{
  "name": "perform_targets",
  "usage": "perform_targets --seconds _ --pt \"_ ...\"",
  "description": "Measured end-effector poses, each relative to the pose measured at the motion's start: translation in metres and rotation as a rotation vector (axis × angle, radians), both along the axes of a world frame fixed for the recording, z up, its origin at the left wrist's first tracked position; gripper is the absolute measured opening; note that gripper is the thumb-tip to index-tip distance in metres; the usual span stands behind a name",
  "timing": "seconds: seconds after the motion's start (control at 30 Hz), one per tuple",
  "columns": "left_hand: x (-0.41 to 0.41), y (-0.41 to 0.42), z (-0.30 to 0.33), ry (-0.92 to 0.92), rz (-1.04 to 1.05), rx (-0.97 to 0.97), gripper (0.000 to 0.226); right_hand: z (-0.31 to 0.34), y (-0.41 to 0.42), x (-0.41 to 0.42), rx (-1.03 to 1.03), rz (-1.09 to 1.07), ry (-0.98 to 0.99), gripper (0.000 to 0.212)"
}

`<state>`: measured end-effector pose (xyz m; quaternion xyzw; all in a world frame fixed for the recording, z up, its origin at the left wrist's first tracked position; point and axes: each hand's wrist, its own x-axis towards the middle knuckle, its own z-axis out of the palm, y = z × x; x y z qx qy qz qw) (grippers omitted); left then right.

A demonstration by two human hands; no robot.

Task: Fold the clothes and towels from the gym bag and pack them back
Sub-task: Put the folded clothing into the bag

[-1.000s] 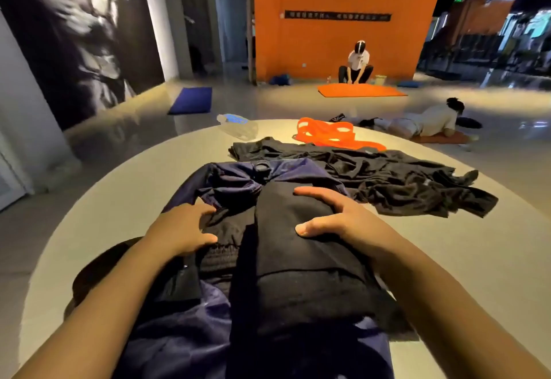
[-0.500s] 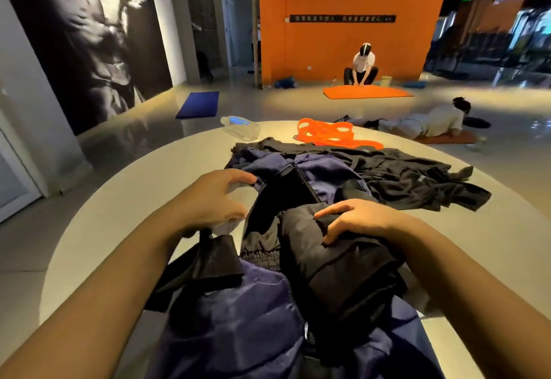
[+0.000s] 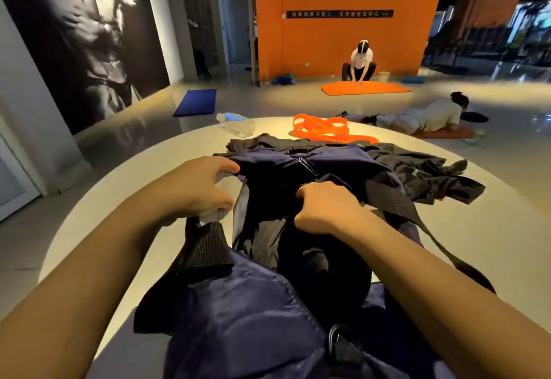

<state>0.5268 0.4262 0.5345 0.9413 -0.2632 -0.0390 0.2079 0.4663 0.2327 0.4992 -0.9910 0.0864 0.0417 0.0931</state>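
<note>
From my remote position I judge the navy gym bag (image 3: 268, 313) to be soft, thin-walled nylon: light, slippery and without form of its own, so its mouth will collapse unless one edge is held taut. The bag lies on the round pale table (image 3: 98, 205), directly under both forearms, with its opening facing away from the body. The left hand (image 3: 196, 188) is curled round the left lip of the opening and grips it, drawing that side outward. The right hand (image 3: 325, 208) is curled with its fingers hidden in dark cloth at the middle of the opening; I judge that it grips the folded dark garment (image 3: 298, 247) and pushes it in, though the exact hold is not visible. The garment is limp and compressible and should be held across its folded bulk, not by one edge, or the fold will open. A second black garment (image 3: 423, 170) lies crumpled just beyond the bag, apart from both hands and not yet folded.
</note>
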Motion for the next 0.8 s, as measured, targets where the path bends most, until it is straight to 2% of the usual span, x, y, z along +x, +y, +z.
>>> perform_targets --seconds 0.1,0.17,0.23,0.27,0.33,0.4,0.47,0.53,0.6,0.67,0.73,0.8 --pt "0.01 0.014 0.0 0.08 0.005 -0.06 0.064 -0.004 0.02 0.016 0.075 0.077 0.023 0.083" --pt "0.016 0.026 0.0 0.138 0.016 -0.084 0.068 0.0 0.024 0.018 0.215 0.108 0.074 0.086" --pt "0.019 0.039 0.0 0.249 0.033 -0.147 0.077 0.004 0.023 0.009 0.283 0.139 0.075 0.08" --pt "0.02 0.045 0.0 0.301 0.041 -0.176 0.08 0.004 0.021 0.002 0.251 0.151 0.048 0.078" --pt "0.021 0.055 -0.001 0.312 0.042 -0.171 0.083 0.003 0.016 -0.013 0.029 0.138 -0.001 0.075" --pt "0.021 0.058 -0.003 0.273 0.031 -0.132 0.084 0.0 0.011 -0.028 -0.309 0.094 -0.076 0.066" --pt "0.02 0.054 -0.005 0.245 0.019 -0.099 0.083 -0.004 0.006 -0.034 -0.543 0.077 -0.292 0.052" --pt "0.018 0.048 -0.007 0.225 0.006 -0.072 0.083 -0.008 0.013 -0.034 -0.54 0.186 -0.594 0.033" --pt "0.015 0.043 -0.009 0.232 -0.003 -0.06 0.083 -0.009 0.036 -0.029 -0.417 0.391 -0.725 0.011" --pt "0.013 0.041 -0.011 0.22 -0.007 -0.046 0.085 -0.018 0.062 -0.019 -0.257 0.419 -0.59 0.027" --pt "0.012 0.043 -0.011 0.185 -0.007 -0.025 0.086 -0.029 0.08 -0.005 -0.12 0.225 -0.234 0.055" --pt "0.013 0.047 -0.009 0.173 0.0 -0.017 0.085 -0.043 0.086 0.012 -0.15 0.163 -0.105 0.064"
